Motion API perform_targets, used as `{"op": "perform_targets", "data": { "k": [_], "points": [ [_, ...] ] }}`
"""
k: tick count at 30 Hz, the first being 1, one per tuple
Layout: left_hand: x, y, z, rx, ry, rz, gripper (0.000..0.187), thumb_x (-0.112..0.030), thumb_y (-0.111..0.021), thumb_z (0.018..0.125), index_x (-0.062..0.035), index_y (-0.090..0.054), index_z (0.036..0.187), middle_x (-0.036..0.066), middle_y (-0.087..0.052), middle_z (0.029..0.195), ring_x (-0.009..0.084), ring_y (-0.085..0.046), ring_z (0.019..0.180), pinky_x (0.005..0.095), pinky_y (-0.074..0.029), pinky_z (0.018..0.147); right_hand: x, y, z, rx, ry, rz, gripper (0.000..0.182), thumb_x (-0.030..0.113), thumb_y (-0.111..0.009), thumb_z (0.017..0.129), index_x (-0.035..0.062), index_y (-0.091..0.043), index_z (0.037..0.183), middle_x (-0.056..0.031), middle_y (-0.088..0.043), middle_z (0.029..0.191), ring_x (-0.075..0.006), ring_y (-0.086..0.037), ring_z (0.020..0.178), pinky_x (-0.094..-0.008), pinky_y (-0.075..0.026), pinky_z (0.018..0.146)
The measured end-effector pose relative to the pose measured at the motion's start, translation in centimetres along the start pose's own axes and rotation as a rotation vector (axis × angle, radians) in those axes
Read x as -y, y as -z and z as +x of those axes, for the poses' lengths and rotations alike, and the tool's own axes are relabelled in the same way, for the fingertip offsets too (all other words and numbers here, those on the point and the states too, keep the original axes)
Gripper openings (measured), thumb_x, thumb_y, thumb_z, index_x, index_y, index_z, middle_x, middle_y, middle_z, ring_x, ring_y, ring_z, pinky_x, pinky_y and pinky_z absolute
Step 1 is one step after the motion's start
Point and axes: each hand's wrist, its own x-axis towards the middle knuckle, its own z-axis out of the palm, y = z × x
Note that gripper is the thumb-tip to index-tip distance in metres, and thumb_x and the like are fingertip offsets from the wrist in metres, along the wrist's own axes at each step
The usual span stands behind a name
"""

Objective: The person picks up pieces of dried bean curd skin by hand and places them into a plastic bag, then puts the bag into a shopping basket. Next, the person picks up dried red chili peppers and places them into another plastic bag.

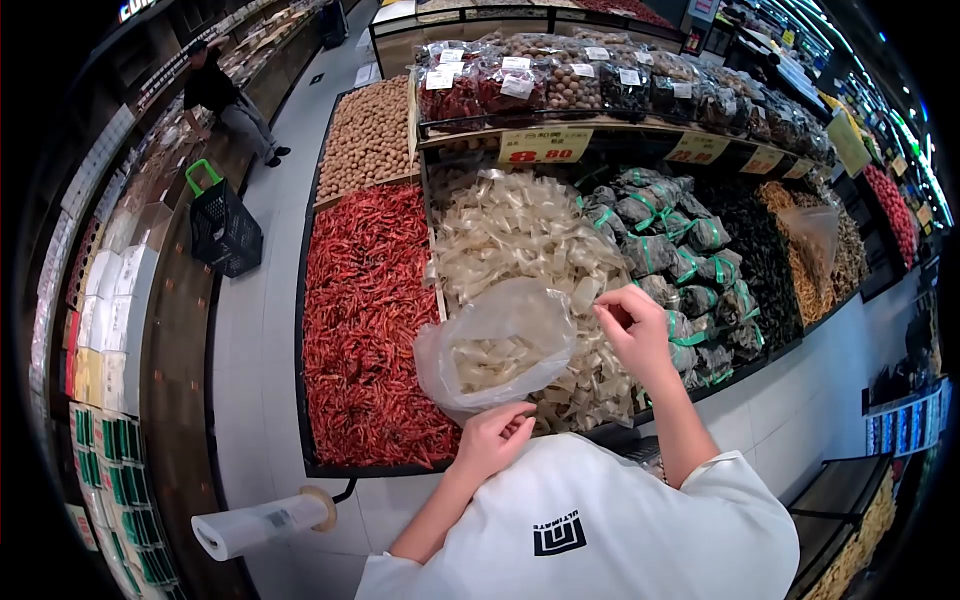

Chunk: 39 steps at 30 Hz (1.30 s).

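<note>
Head view: the translucent plastic bag (432,365) is laid open over the pale dried strips (500,220), its side lapped onto the dried red chillies (360,320); the left hand (495,440) is curled by its lower rim, the right hand (635,325) is bent-fingered over the strips; whether anything is pinched cannot be told; strips could be spilled if the thin rim sagged, chillies mixed in if it were tipped.

We see a translucent plastic bag (436,368), crumpled, its round mouth open upward, at the near left part of the bin (441,303) and overlapping its left edge. Pale, glossy strips (515,228) lie heaped loosely toward the far edge; we cannot tell whether any are bagged.
</note>
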Motion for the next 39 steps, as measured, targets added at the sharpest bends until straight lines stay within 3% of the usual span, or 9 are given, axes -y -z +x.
{"op": "perform_targets", "data": {
  "k": [3,7,10,14,19,25,29,33,39],
  "points": [
    [-0.3,-0.2,0.1,0.024,0.0,0.005,0.024,-0.008,-0.076,0.092,-0.0011,-0.076,0.115,0.009,-0.075,0.085,0.0119,-0.067,0.064,0.0265,-0.056,0.061,3.7,-1.3,0.4,0.116,0.142,0.159,0.01,0.004,-0.077,0.091,0.0028,-0.074,0.1,-0.0062,-0.066,0.085,-0.014,-0.057,0.062,-0.0267,-0.045,0.057],
    [-0.9,-0.3,0.1,0.024,0.003,0.006,0.024,-0.007,-0.076,0.092,-0.0004,-0.075,0.115,0.008,-0.074,0.084,0.0119,-0.067,0.063,0.0266,-0.055,0.06,4.7,-2.4,0.9,0.192,0.275,0.028,0.017,0.004,-0.076,0.092,0.0038,-0.074,0.108,-0.006,-0.068,0.09,-0.0115,-0.058,0.063,-0.0259,-0.046,0.058],
    [-1.0,-0.2,-0.4,-0.005,0.019,-0.005,0.023,-0.005,-0.076,0.091,0.0006,-0.075,0.114,0.008,-0.073,0.082,0.0114,-0.066,0.063,0.0261,-0.055,0.06,2.8,-0.1,0.1,0.137,0.049,0.057,0.022,0.005,-0.076,0.092,0.0043,-0.074,0.114,-0.0065,-0.068,0.09,-0.013,-0.059,0.063,-0.0265,-0.048,0.059],
    [-0.2,-0.3,-1.3,-0.003,0.058,-0.016,0.024,-0.004,-0.076,0.091,0.0016,-0.075,0.114,0.008,-0.073,0.082,0.0103,-0.065,0.065,0.0251,-0.054,0.061,-2.8,2.7,-4.0,0.068,-0.075,-0.086,0.017,0.007,-0.077,0.091,0.0026,-0.073,0.107,-0.0078,-0.067,0.085,-0.0154,-0.06,0.063,-0.0292,-0.048,0.059],
    [-0.6,-1.4,-0.7,0.089,0.062,-0.026,0.023,-0.003,-0.076,0.091,0.0012,-0.075,0.114,0.008,-0.074,0.085,0.0099,-0.066,0.068,0.0249,-0.054,0.063,-8.3,3.8,-13.9,0.315,-0.293,-0.365,0.016,0.015,-0.079,0.087,0.005,-0.072,0.098,-0.0128,-0.068,0.086,-0.0316,-0.069,0.075,-0.0416,-0.055,0.067],
    [-0.6,-3.4,-0.5,0.194,-0.019,-0.037,0.023,-0.004,-0.077,0.091,-0.0013,-0.075,0.114,0.006,-0.071,0.081,0.0101,-0.062,0.063,0.0249,-0.053,0.061,-12.4,2.5,-22.5,0.328,-0.45,-0.527,0.026,0.02,-0.082,0.085,0.0073,-0.07,0.104,-0.013,-0.069,0.099,-0.0347,-0.071,0.088,-0.045,-0.058,0.076],
    [0.3,-4.1,-0.4,0.247,0.043,-0.063,0.024,-0.005,-0.076,0.091,-0.0016,-0.074,0.115,0.006,-0.07,0.08,0.0105,-0.062,0.063,0.025,-0.052,0.062,-12.5,0.2,-23.2,0.311,-0.426,-0.386,0.028,0.019,-0.081,0.086,0.0078,-0.068,0.107,-0.0124,-0.068,0.1,-0.0364,-0.071,0.09,-0.0448,-0.058,0.077],
    [1.7,-5.2,-0.3,0.295,0.081,-0.003,0.025,-0.009,-0.076,0.092,-0.0023,-0.073,0.116,0.006,-0.07,0.078,0.0136,-0.064,0.063,0.0275,-0.053,0.063,-12.5,-1.7,-22.5,0.336,-0.338,-0.517,0.022,0.02,-0.079,0.087,0.0082,-0.064,0.098,-0.0128,-0.065,0.094,-0.0364,-0.069,0.086,-0.0476,-0.057,0.072],
    [2.2,-6.1,-0.4,0.359,0.123,0.071,0.025,-0.012,-0.076,0.093,-0.0029,-0.073,0.116,0.007,-0.072,0.081,0.0159,-0.066,0.066,0.0298,-0.055,0.067,-12.7,0.0,-22.8,0.249,-0.305,-0.479,0.022,0.021,-0.08,0.086,0.0092,-0.064,0.094,-0.0112,-0.065,0.09,-0.0356,-0.069,0.083,-0.0474,-0.056,0.069]
  ]
}}
